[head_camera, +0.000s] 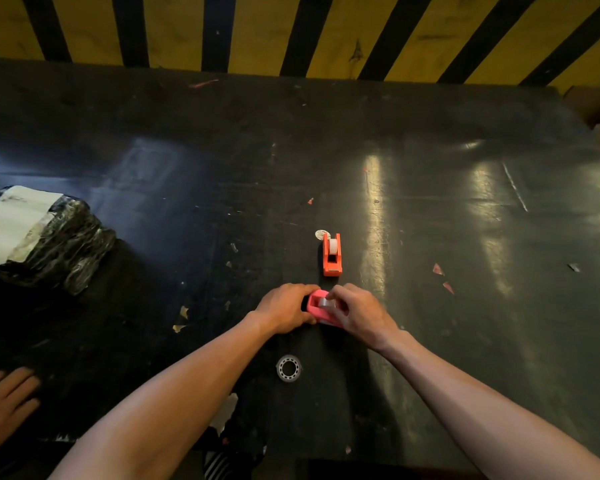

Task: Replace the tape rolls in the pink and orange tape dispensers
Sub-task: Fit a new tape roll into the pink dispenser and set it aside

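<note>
The left hand (286, 308) grips the side of the pink dispenser (315, 304), and the right hand (359, 311) closes its fingers on the grey tape roll (324, 302) that sits in it. Just beyond the pink dispenser stands the orange dispenser (332, 255) with a white roll (333, 245) inside. Nearer than the pink dispenser lies a clear empty tape ring (288, 368). The table (465, 237) is dark, scratched and shiny. Behind it is a yellow and black striped wall (257, 29).
</note>
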Motion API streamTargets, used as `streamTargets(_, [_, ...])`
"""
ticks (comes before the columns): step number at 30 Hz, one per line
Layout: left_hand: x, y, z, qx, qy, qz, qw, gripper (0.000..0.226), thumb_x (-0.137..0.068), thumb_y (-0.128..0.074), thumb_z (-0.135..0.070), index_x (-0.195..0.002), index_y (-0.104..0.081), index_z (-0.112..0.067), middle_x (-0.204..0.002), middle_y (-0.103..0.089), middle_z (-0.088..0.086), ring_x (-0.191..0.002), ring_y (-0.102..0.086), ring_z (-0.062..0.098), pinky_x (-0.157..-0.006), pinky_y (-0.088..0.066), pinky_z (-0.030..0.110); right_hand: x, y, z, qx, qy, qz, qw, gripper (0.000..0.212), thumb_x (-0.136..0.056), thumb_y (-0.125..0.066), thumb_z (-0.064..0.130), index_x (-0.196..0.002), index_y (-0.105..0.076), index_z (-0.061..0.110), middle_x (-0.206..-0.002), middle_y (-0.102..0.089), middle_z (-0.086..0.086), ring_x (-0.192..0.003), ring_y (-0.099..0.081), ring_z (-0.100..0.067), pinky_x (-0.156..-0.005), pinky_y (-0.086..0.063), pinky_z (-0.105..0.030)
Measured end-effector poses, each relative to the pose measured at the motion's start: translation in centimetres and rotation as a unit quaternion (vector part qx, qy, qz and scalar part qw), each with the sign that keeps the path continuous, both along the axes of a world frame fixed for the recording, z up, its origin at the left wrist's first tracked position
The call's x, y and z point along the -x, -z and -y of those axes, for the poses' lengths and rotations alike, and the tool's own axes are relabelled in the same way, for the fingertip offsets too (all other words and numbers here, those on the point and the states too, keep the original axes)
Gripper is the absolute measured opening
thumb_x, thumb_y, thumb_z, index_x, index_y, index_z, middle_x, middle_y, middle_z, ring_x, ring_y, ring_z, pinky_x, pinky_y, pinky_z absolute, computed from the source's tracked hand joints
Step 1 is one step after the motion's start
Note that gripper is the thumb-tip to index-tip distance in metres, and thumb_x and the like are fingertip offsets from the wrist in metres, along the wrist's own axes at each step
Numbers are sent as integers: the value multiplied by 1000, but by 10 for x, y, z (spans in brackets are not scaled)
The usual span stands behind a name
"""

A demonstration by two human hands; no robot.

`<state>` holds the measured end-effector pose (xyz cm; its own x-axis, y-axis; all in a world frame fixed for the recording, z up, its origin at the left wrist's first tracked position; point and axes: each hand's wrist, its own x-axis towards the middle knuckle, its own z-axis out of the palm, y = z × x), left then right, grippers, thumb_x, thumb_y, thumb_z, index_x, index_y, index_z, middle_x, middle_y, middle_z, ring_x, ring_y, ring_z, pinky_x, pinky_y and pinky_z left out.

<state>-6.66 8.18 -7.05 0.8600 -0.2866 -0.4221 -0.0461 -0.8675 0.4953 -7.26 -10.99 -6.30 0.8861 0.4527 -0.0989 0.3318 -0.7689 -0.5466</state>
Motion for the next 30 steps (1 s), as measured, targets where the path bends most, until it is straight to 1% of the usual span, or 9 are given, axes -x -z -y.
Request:
streamTargets(3, [-1,1,0,-6,9,-1,1000,67,-85,-77,-36,-145,-48,-31,-139,-61,-2,-128,-56,20,-105,-48,47,0,-1,-2,10,2,3,1000,12,-93,-61,23,-103,-63,16,-95,-56,2,-81,-58,-15,-67,-42,-21])
streamTargets(8, [-3,0,2,-24,12,0,1000,70,-86,-76,-34,-148,-44,-29,-143,-58,1,-132,-53,23,-107,-46,46,0,-4,-9,21,11,-22,999,10,-93,-60,23,-100,-63,16,-95,-56,-1,-83,-60,-21,-70,-49,-31])
streamTargets(10, [-2,-2,2,-27,17,-1,999,72,-87,-75,-33,-150,-41,-28,-146,-55,2,-134,-51,23,-108,-45,46,-3,-6,-10,13,29,-59,998,15,-91,-63,24,-104,-67,18,-96,-53,1,-85,-56,-17,-71,-45,-24])
streamTargets(13, [0,-3,3,-36,21,0,999,74,-88,-74,-34,-152,-38,-26,-149,-53,3,-136,-50,24,-109,-44,46,-8,-9,-10,-24,103,-128,986,23,-90,-65,27,-110,-73,22,-100,-57,0,-90,-56,-15,-67,-39,-16])
streamTargets(16, [2,-4,5,-31,22,0,999,82,-87,-75,-36,-156,-31,-27,-155,-46,2,-140,-45,24,-112,-42,47,-7,-9,-11,-78,207,-163,961,21,-86,-65,21,-104,-76,20,-105,-71,-4,-98,-65,-19,-76,-47,-25])
streamTargets(18, [5,-4,7,-4,19,-2,1000,89,-86,-75,-39,-158,-24,-28,-159,-39,1,-143,-41,24,-114,-39,49,-6,-10,-15,-95,251,-177,947,19,-83,-70,23,-101,-75,18,-104,-73,-6,-97,-66,-20,-78,-51,-28])
streamTargets(20, [8,-3,9,35,7,11,999,82,-88,-73,-41,-157,-29,-29,-157,-41,-1,-141,-44,22,-112,-42,47,-4,-12,-21,-99,275,-188,938,24,-81,-75,27,-101,-74,15,-103,-72,-6,-93,-65,-20,-72,-48,-26])
streamTargets(23, [11,1,11,70,-11,24,997,64,-90,-70,-35,-149,-44,-29,-150,-49,-3,-134,-51,18,-108,-46,41,3,-12,-27,-91,302,-173,933,25,-84,-74,29,-104,-73,15,-105,-72,-7,-90,-63,-18,-71,-47,-25])
streamTargets(30, [11,1,14,87,-47,15,995,54,-91,-68,-29,-142,-52,-30,-144,-55,-2,-128,-55,18,-105,-49,41,14,-14,-35,-94,333,-147,927,25,-87,-71,28,-108,-72,15,-106,-73,-6,-83,-58,-14,-71,-44,-23])
